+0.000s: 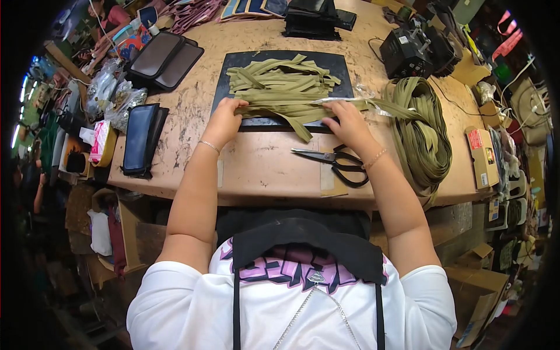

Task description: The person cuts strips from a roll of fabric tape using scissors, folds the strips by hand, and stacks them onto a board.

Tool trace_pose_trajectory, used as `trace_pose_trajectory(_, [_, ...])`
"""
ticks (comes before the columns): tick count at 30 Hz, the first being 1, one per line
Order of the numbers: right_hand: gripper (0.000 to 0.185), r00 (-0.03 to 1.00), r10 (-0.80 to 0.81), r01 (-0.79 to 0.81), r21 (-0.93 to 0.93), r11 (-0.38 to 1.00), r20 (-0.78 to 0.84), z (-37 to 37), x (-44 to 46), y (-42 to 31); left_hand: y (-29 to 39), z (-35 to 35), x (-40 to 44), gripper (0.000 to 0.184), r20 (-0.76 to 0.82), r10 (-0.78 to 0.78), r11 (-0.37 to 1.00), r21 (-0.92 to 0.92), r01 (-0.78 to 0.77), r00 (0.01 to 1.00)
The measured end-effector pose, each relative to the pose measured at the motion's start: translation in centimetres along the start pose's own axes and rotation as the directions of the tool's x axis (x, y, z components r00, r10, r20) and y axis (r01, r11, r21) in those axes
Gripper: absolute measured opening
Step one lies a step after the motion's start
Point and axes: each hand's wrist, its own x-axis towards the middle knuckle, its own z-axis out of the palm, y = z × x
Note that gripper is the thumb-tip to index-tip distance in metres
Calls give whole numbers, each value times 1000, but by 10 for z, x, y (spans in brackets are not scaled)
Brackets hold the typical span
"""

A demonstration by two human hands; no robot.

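Head | left fingers curled, right fingers parted | both touching olive strips

Bare bench is offering a lane from the front edge to the black mat, left of the scissors, which are blocking the way just in front of the right hand. The coiled olive tape is walling off the right; another gap is running between mat and dark pouches.
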Motion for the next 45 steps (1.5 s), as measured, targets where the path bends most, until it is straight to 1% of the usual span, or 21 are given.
trace_pose_trajectory(2, [31, 999, -49, 47, -124, 991, -9, -8, -8, -6, -10, 2, 3, 28, -43, 54, 998, -13, -54, 998])
trace_pose_trajectory(5, [31, 995, -95, 98, -220, 971, 20, -12, -18, -6, 6, -8, 5, 23, 92, -266, 933, -226, 281, 959])
trace_pose_trajectory(6, [30, 994, -106, 112, -237, 965, 36, -12, -20, -2, 1, -7, 6, 22, 71, -253, 930, -256, 262, 965])
trace_pose_trajectory(9, [25, 989, -133, 145, -217, 965, 69, -14, -28, 11, -8, -2, 10, 19, 51, -247, 920, -302, 251, 968])
trace_pose_trajectory(12, [19, 992, -20, 7, -105, 994, -127, -12, -24, 17, -5, -3, 10, 20, 103, -276, 923, -247, 294, 956])
trace_pose_trajectory(15, [15, 979, -111, 119, 37, 992, -173, -20, -8, -27, -11, 6, 14, 27, 111, -234, 955, -162, 250, 966])
trace_pose_trajectory(16, [14, 956, -245, 257, 60, 965, -161, -15, -3, -37, -11, 10, 14, 30, 104, -214, 964, -139, 228, 971])
trace_pose_trajectory(18, [14, 903, -427, 429, 113, 896, -39, -7, 1, -67, -6, 13, 15, 34, 84, -200, 970, -122, 209, 976])
trace_pose_trajectory(20, [14, 881, -420, 419, 54, 906, 215, 1, 1, -78, 5, 11, 14, 36, 55, -214, 966, -137, 220, 975])
trace_pose_trajectory(21, [14, 889, -296, 313, 8, 950, 349, 4, 5, -75, 3, 11, 15, 35, 26, -204, 970, -128, 206, 979])
trace_pose_trajectory(24, [14, 973, -149, 185, -205, 961, 177, 22, 19, -35, -6, 13, 16, 34, -38, -172, 981, -93, 168, 984])
trace_pose_trajectory(26, [17, 981, -79, 110, -172, 979, 174, 21, 27, -15, -9, 15, 16, 32, -50, -147, 988, -64, 143, 988])
trace_pose_trajectory(28, [33, 990, -109, 117, -91, 989, 89, 17, 33, -9, -5, 15, 14, 29, -159, -6, 1000, -14, 4, 987])
trace_pose_trajectory(32, [37, 986, -29, 23, -38, 999, -164, -8, 29, -19, 14, 8, 6, 26, -420, 187, 980, 138, -141, 888])
trace_pose_trajectory(34, [40, 974, 84, -69, 78, 995, -210, -13, 26, -14, 16, 3, 7, 25, -435, 174, 978, -30, -207, 883])
trace_pose_trajectory(35, [34, 949, 92, 14, 330, 944, -303, -2, 27, -3, 16, 0, 8, 24, -443, 166, 965, -112, -238, 881])
trace_pose_trajectory(38, [26, 901, 433, -354, 570, 741, -4, -34, 22, -35, 22, -7, 6, 23, -295, -62, 750, -644, -150, 954])
trace_pose_trajectory(39, [19, 923, 385, -322, 568, 758, 9, -31, 18, -26, 38, -12, 2, 21, -326, -84, 668, -720, -190, 941])
trace_pose_trajectory(42, [18, 965, 204, -123, 397, 910, -168, -33, 7, -34, 82, -22, -14, 24, -350, -88, 453, -848, -275, 933])
trace_pose_trajectory(43, [19, 976, 134, -64, 359, 931, -174, -34, 5, -37, 85, -25, -20, 22, -233, -28, 410, -889, -202, 972])
trace_pose_trajectory(45, [24, 948, 259, -57, 700, 712, -186, -38, -1, -63, 90, -29, -33, 18, 6, 110, 337, -941, -31, 994])
